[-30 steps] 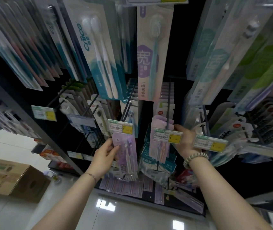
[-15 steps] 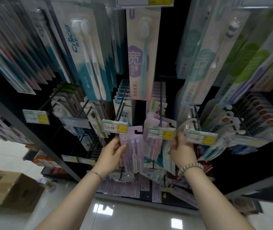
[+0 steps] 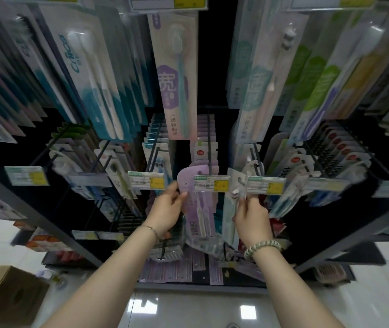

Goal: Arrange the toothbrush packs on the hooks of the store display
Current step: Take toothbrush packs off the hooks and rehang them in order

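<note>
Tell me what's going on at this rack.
A person is stocking a store display of toothbrushes. The left hand holds a purple pack up against the middle hook, just behind its price tag; whether the hole is on the hook is unclear. The right hand grips a pale pack hanging beside it.

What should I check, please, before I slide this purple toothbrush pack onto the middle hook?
1. Grip: left hand holds purple pack by its edge: ok.
2. Height: pack top reaches price tag at hook tip: ok.
3. Hang hole lined up with hook tip: cannot tell, tag hides it.
4. Room near hook tip: cannot tell, hung packs crowd it.
5. Neighbour: right hand pinches pale pack beside the hook: ok.
</note>
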Motion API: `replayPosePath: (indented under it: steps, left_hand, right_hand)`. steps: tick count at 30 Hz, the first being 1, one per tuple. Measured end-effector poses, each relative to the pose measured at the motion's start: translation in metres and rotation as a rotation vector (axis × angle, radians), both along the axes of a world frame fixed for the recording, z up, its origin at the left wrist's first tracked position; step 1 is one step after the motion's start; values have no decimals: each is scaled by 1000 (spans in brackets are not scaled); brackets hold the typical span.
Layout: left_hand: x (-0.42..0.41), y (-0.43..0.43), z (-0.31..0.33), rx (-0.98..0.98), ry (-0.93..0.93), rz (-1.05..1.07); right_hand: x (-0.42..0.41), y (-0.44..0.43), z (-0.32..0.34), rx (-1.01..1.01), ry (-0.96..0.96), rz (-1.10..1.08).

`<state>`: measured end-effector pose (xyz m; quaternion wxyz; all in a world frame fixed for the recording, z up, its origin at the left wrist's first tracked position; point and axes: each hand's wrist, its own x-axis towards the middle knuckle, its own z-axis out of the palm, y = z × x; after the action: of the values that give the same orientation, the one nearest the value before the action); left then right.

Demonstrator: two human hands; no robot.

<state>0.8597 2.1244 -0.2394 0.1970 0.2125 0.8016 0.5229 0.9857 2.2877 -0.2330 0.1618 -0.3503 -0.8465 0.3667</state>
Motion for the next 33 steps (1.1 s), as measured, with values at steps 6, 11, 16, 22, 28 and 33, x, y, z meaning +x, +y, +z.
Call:
replayPosePath:
  steps: [6, 11, 16, 22, 28, 33]
  left_hand:
    - [-3, 9, 4, 5, 59, -22]
    - [-5, 22, 6, -16, 60, -86]
    - [-11, 24, 1, -104, 98, -87]
    - [-24, 25, 1, -212, 194, -139]
    - [-26, 27, 3, -210, 168, -158]
    - [-18, 23, -3, -119, 105, -103]
  right_hand:
    - [9, -2, -7, -19, 27, -5]
    - [12, 0, -12, -57, 56, -5]
    - [14, 8, -13, -109, 103, -28]
    - [9, 21, -10, -158, 141, -65]
    - [-1, 33, -12, -168, 89, -110]
    - [-3, 38, -11, -137, 69, -109]
